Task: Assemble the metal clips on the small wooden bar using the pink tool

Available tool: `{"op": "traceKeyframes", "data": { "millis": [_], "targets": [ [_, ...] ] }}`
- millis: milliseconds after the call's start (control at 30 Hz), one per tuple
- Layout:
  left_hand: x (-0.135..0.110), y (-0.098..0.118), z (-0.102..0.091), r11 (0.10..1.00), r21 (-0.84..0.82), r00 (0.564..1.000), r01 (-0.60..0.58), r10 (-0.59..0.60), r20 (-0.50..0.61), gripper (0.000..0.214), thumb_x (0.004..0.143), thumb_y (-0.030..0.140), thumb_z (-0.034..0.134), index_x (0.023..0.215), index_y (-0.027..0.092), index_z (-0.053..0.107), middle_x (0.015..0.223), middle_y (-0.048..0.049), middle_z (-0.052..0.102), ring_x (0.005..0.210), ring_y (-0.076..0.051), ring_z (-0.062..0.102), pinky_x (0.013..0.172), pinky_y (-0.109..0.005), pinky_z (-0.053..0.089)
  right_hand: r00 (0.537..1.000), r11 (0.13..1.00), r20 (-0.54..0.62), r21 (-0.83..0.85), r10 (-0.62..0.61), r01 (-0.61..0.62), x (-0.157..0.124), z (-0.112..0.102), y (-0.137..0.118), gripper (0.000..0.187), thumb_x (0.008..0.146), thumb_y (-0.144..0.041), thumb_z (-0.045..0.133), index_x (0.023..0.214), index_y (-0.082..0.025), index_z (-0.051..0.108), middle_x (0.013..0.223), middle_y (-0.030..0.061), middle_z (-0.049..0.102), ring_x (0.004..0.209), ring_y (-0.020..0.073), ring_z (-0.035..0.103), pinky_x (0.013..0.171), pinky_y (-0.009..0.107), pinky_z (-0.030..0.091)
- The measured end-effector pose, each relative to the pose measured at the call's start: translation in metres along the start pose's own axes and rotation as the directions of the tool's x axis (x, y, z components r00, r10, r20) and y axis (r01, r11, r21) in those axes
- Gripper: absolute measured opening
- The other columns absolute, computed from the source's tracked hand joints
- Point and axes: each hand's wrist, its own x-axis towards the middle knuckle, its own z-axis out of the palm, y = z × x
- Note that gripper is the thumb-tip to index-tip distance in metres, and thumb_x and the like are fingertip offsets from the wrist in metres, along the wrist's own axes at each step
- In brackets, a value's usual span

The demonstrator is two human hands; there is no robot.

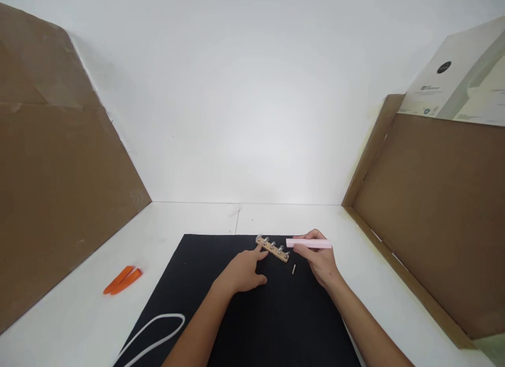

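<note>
A small wooden strip (273, 248) with several metal fittings along it lies on the black mat (244, 314), near the mat's far edge. My left hand (242, 271) rests on the mat with the index finger stretched out, its tip touching the strip's near left end; the other fingers are curled under. My right hand (320, 262) is closed round a pink stick-shaped tool (309, 243), held level with its tip pointing left, just above the strip's right end. A tiny metal pin (294, 269) lies loose on the mat between my hands.
Two orange pry tools (123, 280) lie on the white table at the left. A white cable (153, 333) loops over the mat's near left corner. Cardboard panels (59, 188) stand on both sides, and a white box (461, 78) tops the right one.
</note>
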Motion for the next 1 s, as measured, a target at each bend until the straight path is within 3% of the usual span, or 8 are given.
{"op": "traceKeyframes", "data": {
  "millis": [267, 633, 833, 1000],
  "targets": [
    [0.009, 0.008, 0.017, 0.992, 0.121, 0.997, -0.017, 0.026, -0.072, 0.077, 0.08, 0.041, 0.057, 0.15, 0.027, 0.03, 0.157, -0.0043, 0.027, 0.129, -0.034, 0.05, 0.106, -0.045, 0.041, 1.0, 0.999, -0.024, 0.036, 0.002, -0.002, 0.001, -0.001, 0.0, 0.039, 0.059, -0.028, 0.089, 0.075, -0.023, 0.054, 0.082, 0.0024, 0.075, 0.077, 0.0211, 0.069, 0.073, 0.034, 0.055],
    [0.017, 0.008, 0.036, 0.976, 0.212, 0.982, 0.045, -0.004, -0.19, 0.068, 0.088, 0.045, 0.047, 0.151, 0.026, 0.03, 0.157, -0.0086, 0.029, 0.103, -0.036, 0.066, 0.088, -0.047, 0.048, 1.0, 1.0, -0.015, 0.014, 0.013, -0.012, -0.001, 0.001, -0.001, 0.04, 0.059, -0.032, 0.089, 0.076, -0.023, 0.054, 0.084, 0.0034, 0.076, 0.076, 0.0217, 0.07, 0.074, 0.036, 0.056],
    [0.021, 0.006, 0.034, 0.993, 0.116, 0.974, 0.025, 0.002, -0.226, 0.065, 0.086, 0.038, 0.052, 0.147, 0.025, 0.037, 0.15, -0.0056, 0.044, 0.12, -0.033, 0.058, 0.099, -0.043, 0.044, 1.0, 1.0, -0.02, 0.011, 0.02, -0.019, 0.0, 0.002, -0.002, 0.041, 0.059, -0.031, 0.089, 0.076, -0.023, 0.053, 0.085, 0.0036, 0.076, 0.076, 0.0216, 0.07, 0.074, 0.036, 0.055],
    [0.024, 0.004, 0.031, 0.996, -0.005, 0.938, 0.086, -0.082, -0.335, 0.052, 0.083, 0.029, 0.056, 0.136, 0.023, 0.055, 0.126, -0.0097, 0.067, 0.113, -0.031, 0.062, 0.099, -0.043, 0.044, 0.999, 0.999, -0.028, 0.026, 0.022, -0.021, 0.0, 0.001, -0.002, 0.042, 0.058, -0.031, 0.09, 0.077, -0.022, 0.053, 0.083, 0.0034, 0.076, 0.075, 0.0214, 0.07, 0.072, 0.035, 0.056]
  ]
}}
